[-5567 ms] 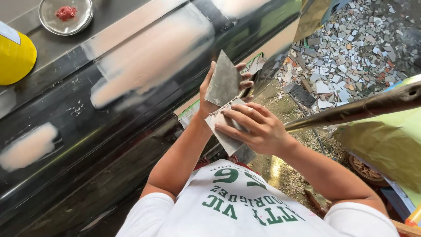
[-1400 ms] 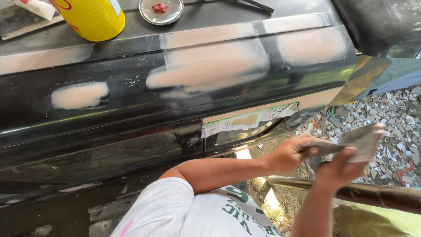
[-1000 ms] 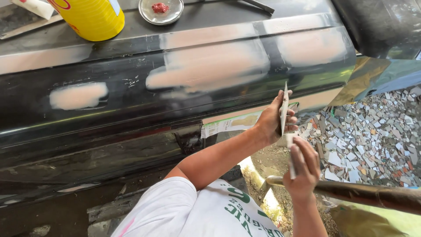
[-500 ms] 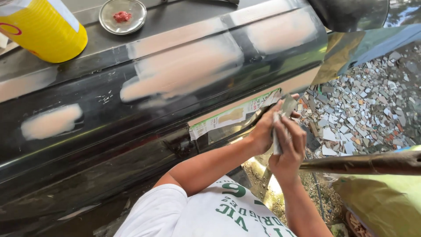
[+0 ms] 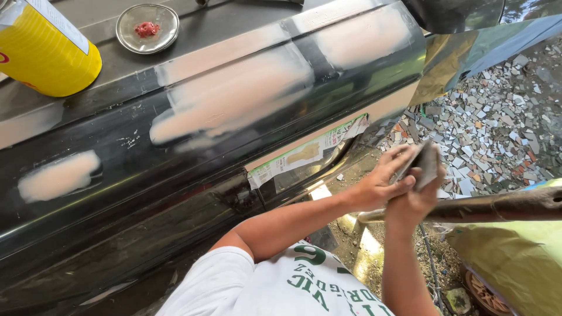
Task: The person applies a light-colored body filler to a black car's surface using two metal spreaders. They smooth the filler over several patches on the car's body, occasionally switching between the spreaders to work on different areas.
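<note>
My left hand [image 5: 379, 186] and my right hand [image 5: 417, 202] are pressed together in front of the black car panel [image 5: 146, 193], just right of a paper masking strip [image 5: 304, 153]. Both grip a flat grey putty spreader [image 5: 426, 165], which sticks up between the fingers. Whether a second blade lies against it is hidden by the fingers. The panel carries several beige filler patches [image 5: 234, 96].
A yellow can [image 5: 47, 50] and a small metal dish with red paste [image 5: 146, 27] stand on the panel's top at the upper left. A rusty metal pipe [image 5: 497, 205] crosses under my hands at the right. Broken tile pieces [image 5: 492, 129] cover the ground. A yellow-green sheet [image 5: 515, 257] lies at the lower right.
My hands have drifted a little right, away from the masking strip. The spreader, held edge-on before, now tilts with its face showing. Both hands have kept their grip.
</note>
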